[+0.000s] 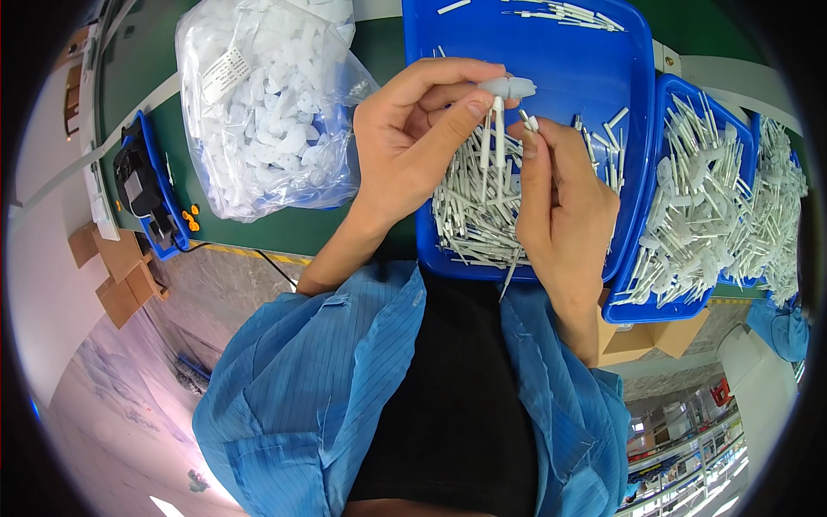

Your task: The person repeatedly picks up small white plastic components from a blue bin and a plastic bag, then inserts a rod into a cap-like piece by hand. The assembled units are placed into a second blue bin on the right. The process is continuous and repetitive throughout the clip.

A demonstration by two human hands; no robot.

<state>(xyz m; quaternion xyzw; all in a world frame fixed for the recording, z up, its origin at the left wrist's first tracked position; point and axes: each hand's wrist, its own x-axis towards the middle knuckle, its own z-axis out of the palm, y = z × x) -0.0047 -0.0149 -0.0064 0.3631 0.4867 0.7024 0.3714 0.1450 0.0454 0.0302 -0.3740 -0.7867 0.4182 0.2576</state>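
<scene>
My left hand [405, 138] pinches a small translucent white plastic piece [510, 87] between thumb and fingers, above a blue tray [543, 52]. Two slim white rods [499, 142] hang down from that piece. Close by on the right, my right hand [564, 207] is closed on a thin white rod [530, 123], its tip showing past the thumb and a little apart from the plastic piece. Beneath both hands, a heap of similar white rods [474, 215] fills the near part of the tray. More rods [573, 13] lie at its far edge.
At the left a clear plastic bag [267, 112] bulges with translucent white pieces. Further left stand a small blue tray [172, 220] with a black device and several orange bits [192, 217]. At the right, blue bins [624, 306] hold rods fitted with white pieces. An open carton [646, 340] sits below.
</scene>
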